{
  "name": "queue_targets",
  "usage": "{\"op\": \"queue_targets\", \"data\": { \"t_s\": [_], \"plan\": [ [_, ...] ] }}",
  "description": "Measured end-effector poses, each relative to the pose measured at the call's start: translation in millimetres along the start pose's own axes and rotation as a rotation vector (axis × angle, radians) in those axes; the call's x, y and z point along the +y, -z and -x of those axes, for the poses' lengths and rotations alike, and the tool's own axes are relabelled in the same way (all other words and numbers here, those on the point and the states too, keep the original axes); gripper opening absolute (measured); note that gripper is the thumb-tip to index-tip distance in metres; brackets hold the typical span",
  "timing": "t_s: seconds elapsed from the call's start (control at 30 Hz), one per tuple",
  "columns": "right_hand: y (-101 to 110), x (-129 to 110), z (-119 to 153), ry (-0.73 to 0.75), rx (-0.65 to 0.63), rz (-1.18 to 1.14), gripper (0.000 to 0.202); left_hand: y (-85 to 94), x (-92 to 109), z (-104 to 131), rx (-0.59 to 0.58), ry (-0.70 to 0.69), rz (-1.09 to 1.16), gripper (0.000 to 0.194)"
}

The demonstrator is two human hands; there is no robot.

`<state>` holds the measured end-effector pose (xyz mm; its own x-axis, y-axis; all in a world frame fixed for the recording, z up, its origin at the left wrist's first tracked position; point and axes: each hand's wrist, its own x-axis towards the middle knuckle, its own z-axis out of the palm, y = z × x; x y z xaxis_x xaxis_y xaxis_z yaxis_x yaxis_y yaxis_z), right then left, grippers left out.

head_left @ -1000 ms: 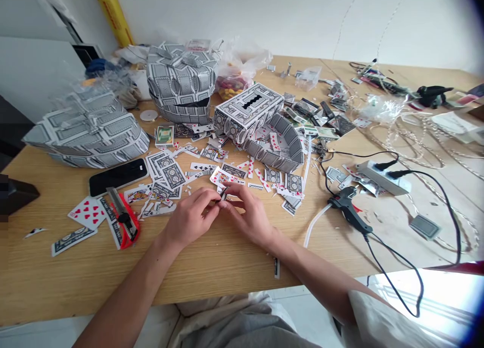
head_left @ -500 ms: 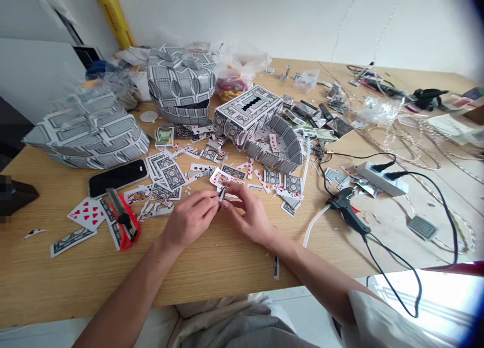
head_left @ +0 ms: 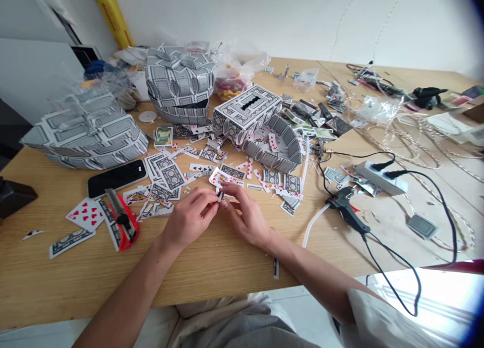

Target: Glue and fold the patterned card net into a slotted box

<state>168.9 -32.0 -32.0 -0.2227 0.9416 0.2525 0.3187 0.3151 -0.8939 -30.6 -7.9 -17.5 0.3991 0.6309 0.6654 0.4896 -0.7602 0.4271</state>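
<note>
Near the middle of the table, my left hand [head_left: 192, 214] and my right hand [head_left: 245, 214] meet at the fingertips. Between them they pinch a small card piece [head_left: 220, 195], dark and white, partly hidden by the fingers. Just beyond the hands lie cut playing cards [head_left: 225, 177] and narrow strips. Farther back, a box made of cards [head_left: 247, 111] with a dark jagged slot in its top leans on an open tray of cards [head_left: 276, 149]. A red utility knife [head_left: 124, 222] rests to the left of my left hand.
Two woven card structures [head_left: 86, 131] [head_left: 180, 83] stand at the back left. A black phone [head_left: 117, 179] lies before them. On the right are a glue gun [head_left: 348, 212] with its cable, a white power strip [head_left: 381, 178] and twisted cords [head_left: 419, 141].
The card piece has turned slightly between my fingertips and now shows less above them. Both hands stay in nearly the same place.
</note>
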Motion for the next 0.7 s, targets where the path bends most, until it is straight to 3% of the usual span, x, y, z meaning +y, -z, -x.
{"op": "queue_targets", "data": {
  "t_s": [0.5,0.7],
  "plan": [
    [0.4,-3.1,-0.5,-0.010,-0.013,-0.010,0.020,1.3,-6.2,1.5,-0.085,0.060,0.054,0.015],
    [0.8,-2.0,-0.7,-0.033,0.001,-0.036,0.020,2.3,-4.4,1.1,-0.064,0.076,0.068,0.013]
  ]
}}
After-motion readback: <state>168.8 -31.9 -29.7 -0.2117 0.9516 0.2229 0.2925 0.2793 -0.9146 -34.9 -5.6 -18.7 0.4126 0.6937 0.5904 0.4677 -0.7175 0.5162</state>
